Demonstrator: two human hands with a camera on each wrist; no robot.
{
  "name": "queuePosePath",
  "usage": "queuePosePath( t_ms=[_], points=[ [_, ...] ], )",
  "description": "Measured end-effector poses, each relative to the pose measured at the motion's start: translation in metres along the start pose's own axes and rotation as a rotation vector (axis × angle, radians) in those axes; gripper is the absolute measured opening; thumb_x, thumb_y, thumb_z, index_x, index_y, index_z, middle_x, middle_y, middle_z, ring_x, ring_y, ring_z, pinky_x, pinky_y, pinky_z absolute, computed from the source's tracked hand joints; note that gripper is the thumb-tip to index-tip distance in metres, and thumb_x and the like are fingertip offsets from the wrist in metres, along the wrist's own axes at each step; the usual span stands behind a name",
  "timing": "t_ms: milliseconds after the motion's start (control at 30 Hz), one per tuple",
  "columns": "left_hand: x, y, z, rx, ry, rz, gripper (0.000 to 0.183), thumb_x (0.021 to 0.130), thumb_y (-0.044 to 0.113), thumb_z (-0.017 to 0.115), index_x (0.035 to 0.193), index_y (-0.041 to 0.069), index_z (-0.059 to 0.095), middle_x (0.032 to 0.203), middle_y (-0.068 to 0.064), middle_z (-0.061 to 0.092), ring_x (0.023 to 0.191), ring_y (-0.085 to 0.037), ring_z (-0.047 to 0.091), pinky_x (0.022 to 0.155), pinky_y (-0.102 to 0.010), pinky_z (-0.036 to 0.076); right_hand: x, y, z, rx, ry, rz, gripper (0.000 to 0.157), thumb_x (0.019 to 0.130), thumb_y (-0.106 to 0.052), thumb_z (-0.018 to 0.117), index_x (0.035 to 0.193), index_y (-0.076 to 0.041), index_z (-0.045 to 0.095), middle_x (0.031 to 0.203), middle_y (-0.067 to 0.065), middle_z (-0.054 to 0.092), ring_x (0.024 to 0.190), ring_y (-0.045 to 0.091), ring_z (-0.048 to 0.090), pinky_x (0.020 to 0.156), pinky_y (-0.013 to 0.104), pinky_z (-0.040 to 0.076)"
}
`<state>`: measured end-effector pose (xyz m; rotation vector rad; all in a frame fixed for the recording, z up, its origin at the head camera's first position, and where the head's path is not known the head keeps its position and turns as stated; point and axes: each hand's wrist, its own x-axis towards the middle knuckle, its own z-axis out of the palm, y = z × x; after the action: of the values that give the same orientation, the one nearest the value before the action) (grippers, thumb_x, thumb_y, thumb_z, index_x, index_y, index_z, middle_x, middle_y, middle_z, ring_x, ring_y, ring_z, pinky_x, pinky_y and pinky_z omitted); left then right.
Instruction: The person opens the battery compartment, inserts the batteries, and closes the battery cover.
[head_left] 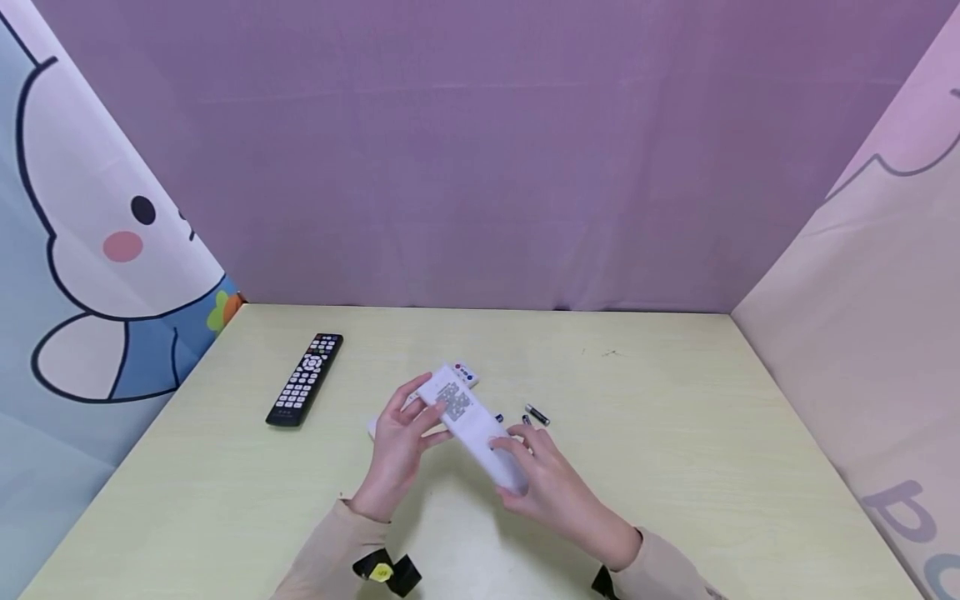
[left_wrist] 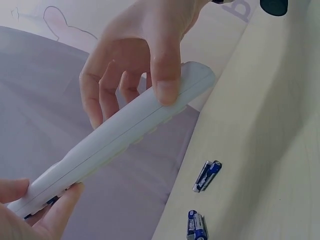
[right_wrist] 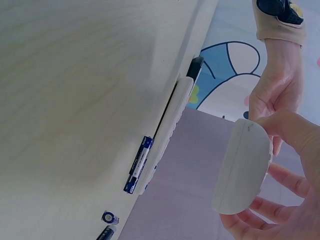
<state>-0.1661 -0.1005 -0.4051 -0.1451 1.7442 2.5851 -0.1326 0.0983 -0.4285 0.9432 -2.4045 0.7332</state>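
Observation:
Both hands hold a white remote control (head_left: 477, 434) tilted above the table, its labelled back turned up. My left hand (head_left: 401, 446) pinches the far end near the printed label, as the left wrist view also shows. At the near end, my right hand (head_left: 553, 483) grips the remote between thumb and fingers, fingertips on its back. A second white remote (right_wrist: 167, 130) lies on the table behind, mostly hidden by the held one in the head view. Beside it are blue-and-silver batteries (left_wrist: 207, 176), several in all, lying in two close pairs.
A black remote (head_left: 306, 380) with pale buttons lies at the left of the pale wooden table (head_left: 660, 433). A purple cloth (head_left: 480, 167) stands along the table's back edge. Printed cloth panels (head_left: 112, 275) close in both sides.

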Motion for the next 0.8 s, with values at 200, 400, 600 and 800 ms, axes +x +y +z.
queuePosePath(
  t_ms=[200, 400, 600, 800],
  points=[
    [-0.0002, -0.0018, 0.0002, 0.004, -0.002, -0.004, 0.047, 0.082, -0.007, 0.053, 0.126, 0.005, 0.042, 0.101, -0.009, 0.061, 0.076, -0.017, 0.062, 0.066, -0.032, 0.056, -0.0005, 0.0005, 0.0020, -0.004, -0.004, 0.011, 0.052, 0.055, -0.017, 0.079, 0.101, -0.008, 0.056, 0.103, 0.011, 0.051, 0.089, 0.020, 0.047, 0.064, 0.024, 0.052],
    [0.0001, -0.0029, 0.0003, -0.003, 0.001, -0.006, 0.046, 0.082, -0.007, 0.054, 0.124, 0.006, 0.044, 0.099, -0.007, 0.062, 0.075, -0.017, 0.062, 0.065, -0.032, 0.056, -0.0004, -0.0015, 0.0009, 0.011, -0.038, 0.048, 0.052, 0.057, -0.016, 0.078, 0.103, -0.008, 0.054, 0.104, 0.011, 0.051, 0.090, 0.020, 0.048, 0.065, 0.024, 0.053],
    [0.0002, -0.0029, -0.0002, 0.007, 0.019, -0.020, 0.046, 0.082, -0.007, 0.052, 0.125, 0.008, 0.045, 0.102, -0.010, 0.061, 0.077, -0.018, 0.062, 0.068, -0.034, 0.056, -0.0007, -0.0035, 0.0001, 0.053, -0.057, 0.098, 0.054, 0.058, -0.013, 0.078, 0.102, -0.006, 0.048, 0.105, 0.010, 0.052, 0.091, 0.021, 0.049, 0.068, 0.026, 0.054],
    [0.0005, -0.0027, -0.0017, 0.001, 0.039, -0.027, 0.046, 0.082, -0.006, 0.052, 0.125, 0.009, 0.045, 0.105, -0.012, 0.060, 0.076, -0.017, 0.062, 0.069, -0.035, 0.056, -0.0002, -0.0052, -0.0011, 0.071, 0.016, 0.098, 0.049, 0.059, -0.014, 0.079, 0.098, -0.005, 0.050, 0.109, 0.015, 0.051, 0.098, 0.028, 0.053, 0.073, 0.031, 0.055]
  ],
)
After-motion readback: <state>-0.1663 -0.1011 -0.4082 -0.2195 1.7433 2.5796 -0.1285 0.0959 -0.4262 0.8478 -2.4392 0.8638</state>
